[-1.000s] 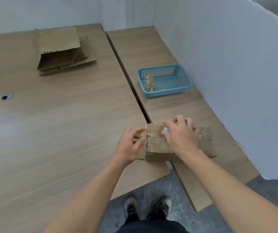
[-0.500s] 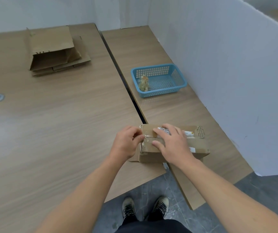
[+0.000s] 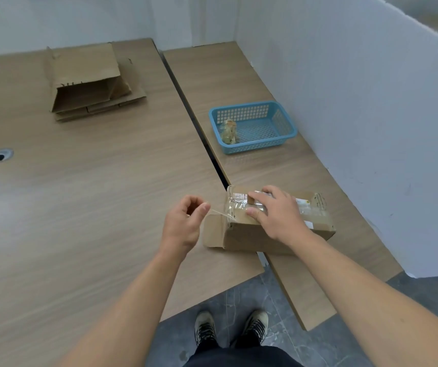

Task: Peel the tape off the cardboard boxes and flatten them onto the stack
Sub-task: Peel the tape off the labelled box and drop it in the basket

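A small brown cardboard box (image 3: 249,235) lies across the gap between the two tables, its left end flap open. Clear tape (image 3: 235,206) wraps its left top. My left hand (image 3: 186,223) is just left of the box and pinches a thin strip of that tape between thumb and forefinger, stretched out from the box. My right hand (image 3: 278,213) rests flat on the box top, fingers spread, holding it down. The stack of flattened boxes (image 3: 90,83) lies at the far left of the big table.
A blue plastic basket (image 3: 273,117) with a wad of crumpled tape (image 3: 229,132) stands on the right table near the white partition (image 3: 371,115). A cable hole (image 3: 0,155) is in the left table. My feet show on the grey floor below the table edge.
My left hand has drawn away to the left from the box end, pulling a strip of tape out. The end flap now lies open. My right hand stays on the box top.
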